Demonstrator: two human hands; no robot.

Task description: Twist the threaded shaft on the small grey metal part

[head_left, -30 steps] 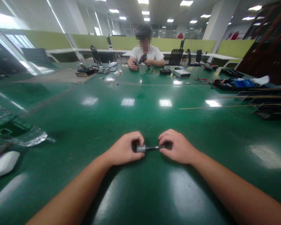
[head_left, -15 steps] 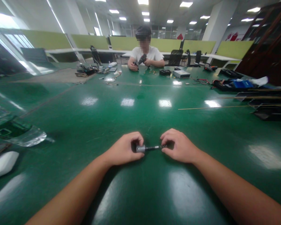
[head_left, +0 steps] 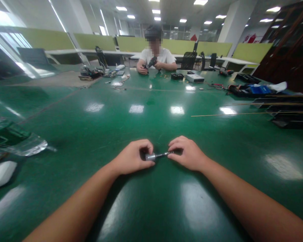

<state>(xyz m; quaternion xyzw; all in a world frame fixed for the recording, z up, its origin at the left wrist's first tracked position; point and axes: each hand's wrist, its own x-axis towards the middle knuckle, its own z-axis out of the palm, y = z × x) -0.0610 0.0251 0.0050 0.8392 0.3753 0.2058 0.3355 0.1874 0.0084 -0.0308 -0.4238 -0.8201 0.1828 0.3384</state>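
Single view only, from a camera worn on the person's head. It faces forward and tilts downward across the glossy green counter. Both bare forearms enter from the bottom edge, and the hands sit close beneath the lens, low in centre frame. The far side of the counter, with a seated person in a white shirt, lies well apart, directly ahead.
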